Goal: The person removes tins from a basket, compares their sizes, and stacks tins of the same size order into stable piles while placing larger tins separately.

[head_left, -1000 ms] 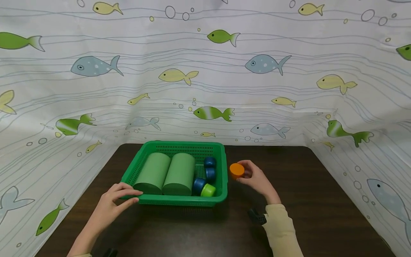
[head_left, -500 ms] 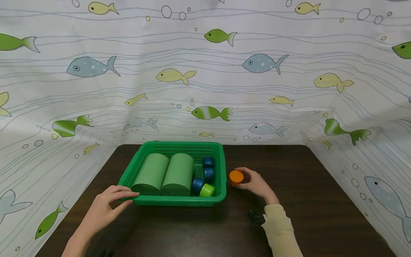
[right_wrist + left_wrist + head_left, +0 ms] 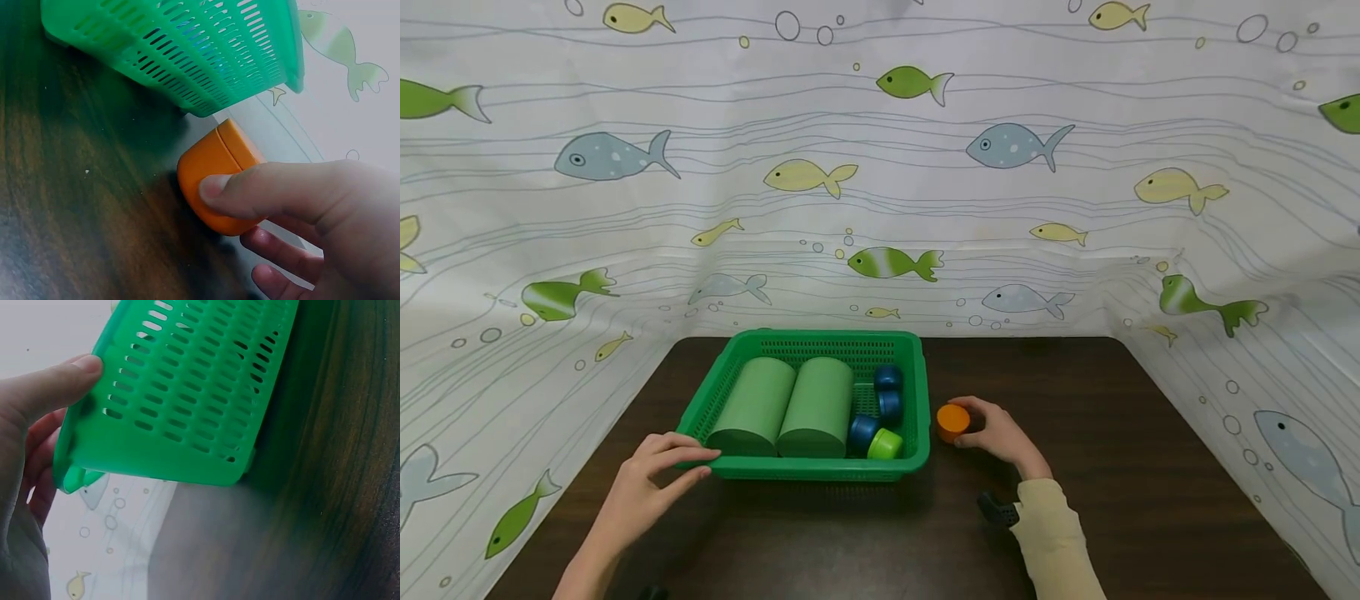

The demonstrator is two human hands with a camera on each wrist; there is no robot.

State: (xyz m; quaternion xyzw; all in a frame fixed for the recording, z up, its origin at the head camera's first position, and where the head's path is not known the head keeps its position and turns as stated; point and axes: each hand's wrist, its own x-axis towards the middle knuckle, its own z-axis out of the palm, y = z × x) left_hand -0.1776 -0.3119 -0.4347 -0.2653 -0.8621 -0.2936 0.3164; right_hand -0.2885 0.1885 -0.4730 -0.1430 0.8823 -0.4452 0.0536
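Observation:
My right hand (image 3: 1000,432) pinches a small round orange container (image 3: 953,422) between thumb and fingers, just right of the green plastic basket (image 3: 820,467). The right wrist view shows the orange container (image 3: 219,187) with a lid seam near its top, low over the dark table. At the basket's near left corner, my left hand (image 3: 651,479) grips the rim, its thumb on the outer wall and fingers over the edge. Inside the basket lie two large pale green cylinders (image 3: 752,404), several small dark blue containers (image 3: 888,377) and one lime green container (image 3: 885,444).
The basket stands on a dark brown wooden table (image 3: 1075,533). A white sheet (image 3: 880,208) printed with fish hangs behind the table and along both sides. A black strap device (image 3: 997,508) sits at my right wrist.
My right hand has come down and slightly nearer with the orange container, staying beside the basket. The left hand keeps to the basket's corner, and the basket's contents look the same.

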